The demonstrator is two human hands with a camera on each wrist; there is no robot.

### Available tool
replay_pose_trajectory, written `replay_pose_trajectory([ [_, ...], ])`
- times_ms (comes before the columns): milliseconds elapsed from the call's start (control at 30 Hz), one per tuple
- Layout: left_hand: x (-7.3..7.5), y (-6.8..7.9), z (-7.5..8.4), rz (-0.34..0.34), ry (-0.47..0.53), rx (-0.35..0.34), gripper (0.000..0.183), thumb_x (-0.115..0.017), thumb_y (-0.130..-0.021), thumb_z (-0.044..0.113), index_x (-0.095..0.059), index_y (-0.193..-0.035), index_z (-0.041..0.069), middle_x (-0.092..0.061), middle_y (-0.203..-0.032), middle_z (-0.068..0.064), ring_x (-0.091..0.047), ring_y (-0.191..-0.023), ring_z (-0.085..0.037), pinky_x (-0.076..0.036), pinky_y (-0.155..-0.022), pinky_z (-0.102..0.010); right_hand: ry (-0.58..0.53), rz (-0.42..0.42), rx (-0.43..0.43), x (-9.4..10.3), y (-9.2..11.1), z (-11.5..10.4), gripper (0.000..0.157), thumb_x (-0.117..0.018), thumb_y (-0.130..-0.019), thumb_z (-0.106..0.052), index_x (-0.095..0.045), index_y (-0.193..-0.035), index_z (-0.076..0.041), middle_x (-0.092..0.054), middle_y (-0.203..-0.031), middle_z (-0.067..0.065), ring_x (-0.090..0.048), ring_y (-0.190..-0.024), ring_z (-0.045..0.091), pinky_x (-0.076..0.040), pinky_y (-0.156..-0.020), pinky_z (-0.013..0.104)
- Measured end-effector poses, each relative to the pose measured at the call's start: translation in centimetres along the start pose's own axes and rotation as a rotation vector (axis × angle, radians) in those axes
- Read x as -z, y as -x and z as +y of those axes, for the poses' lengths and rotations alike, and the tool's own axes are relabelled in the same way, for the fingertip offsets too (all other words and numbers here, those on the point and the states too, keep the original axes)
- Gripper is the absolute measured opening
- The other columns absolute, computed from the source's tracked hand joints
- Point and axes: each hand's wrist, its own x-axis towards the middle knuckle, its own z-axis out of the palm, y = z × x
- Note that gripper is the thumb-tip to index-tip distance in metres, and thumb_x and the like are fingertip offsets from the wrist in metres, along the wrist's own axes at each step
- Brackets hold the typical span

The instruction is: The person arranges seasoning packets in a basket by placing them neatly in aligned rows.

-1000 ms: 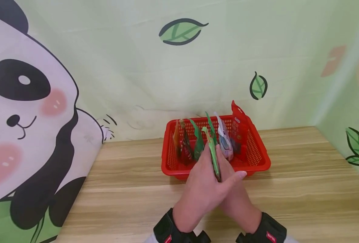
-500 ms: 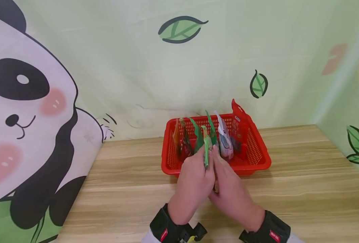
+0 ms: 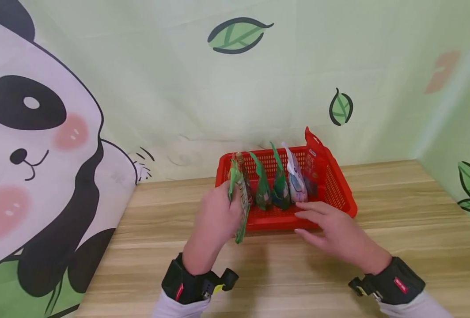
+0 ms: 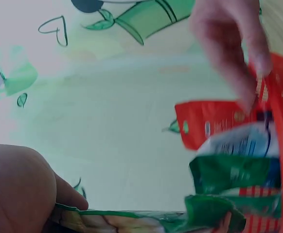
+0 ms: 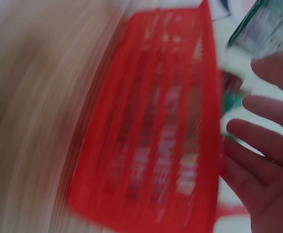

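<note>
My left hand [image 3: 215, 216] pinches a flat green packet [image 3: 241, 216] with a printed face, held on edge at the front left of a red plastic basket [image 3: 274, 225]. In the left wrist view the same packet [image 4: 132, 222] runs along the bottom. My right hand [image 3: 338, 229], its fingers spread and holding nothing, hovers by the basket's front right rim. Inside the basket, several packets stand in a row: two green packets [image 3: 262, 187], a white and purple one [image 3: 295, 179] and a tall red one [image 3: 316, 165]. A bottle-shaped item [image 3: 243, 170] is partly hidden behind the held packet.
The basket stands on a wood-grain table [image 3: 163, 229] close to the back wall cloth [image 3: 171, 88], which is printed with a panda and leaves. Each wrist wears a black strap with a camera [image 3: 396, 280].
The hands were together around the green packet in front of the basket. They have parted: the left has carried the packet leftward, and the right has moved to the right without it.
</note>
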Motion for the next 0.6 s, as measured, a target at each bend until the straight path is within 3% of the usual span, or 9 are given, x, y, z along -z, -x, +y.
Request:
replay_pose_trajectory([
  [200, 2.1, -1.9, -1.5, 0.034, -0.106, 0.033, 0.032, -0.047, -0.105, 0.016, -0.058, -0.078, 0.003, -0.049, -0.062, -0.006, -0.049, -0.055, -0.018, -0.037, -0.046, -0.027, 0.083, -0.158, -0.106, 0.8, 0.4, 2.6, 0.047, -0.086, -0.082, -0.038, -0.075, -0.120, -0.012, -0.077, -0.110, 0.006, -0.074, -0.097, 0.024, -0.062, -0.085, 0.048],
  [367, 3.0, -4.2, -2.7, -0.015, -0.084, 0.136, 0.036, -0.041, -0.107, 0.022, -0.054, -0.078, 0.006, -0.044, -0.063, -0.006, -0.053, -0.056, -0.022, -0.041, -0.045, -0.028, 0.106, -0.158, -0.098, 0.7, 0.2, 3.2, 0.039, -0.088, -0.080, -0.033, -0.077, -0.111, -0.010, -0.078, -0.098, 0.004, -0.074, -0.085, 0.019, -0.063, -0.080, 0.045],
  [600, 2.9, -7.9, -4.9, -0.069, -0.106, 0.203, 0.037, -0.039, -0.108, 0.024, -0.058, -0.083, 0.004, -0.059, -0.073, -0.012, -0.063, -0.064, -0.025, -0.049, -0.049, -0.030, 0.124, -0.170, -0.124, 0.4, -0.3, 3.4, 0.029, -0.089, -0.079, -0.025, -0.078, -0.103, -0.012, -0.076, -0.087, -0.001, -0.067, -0.074, 0.014, -0.063, -0.076, 0.043],
])
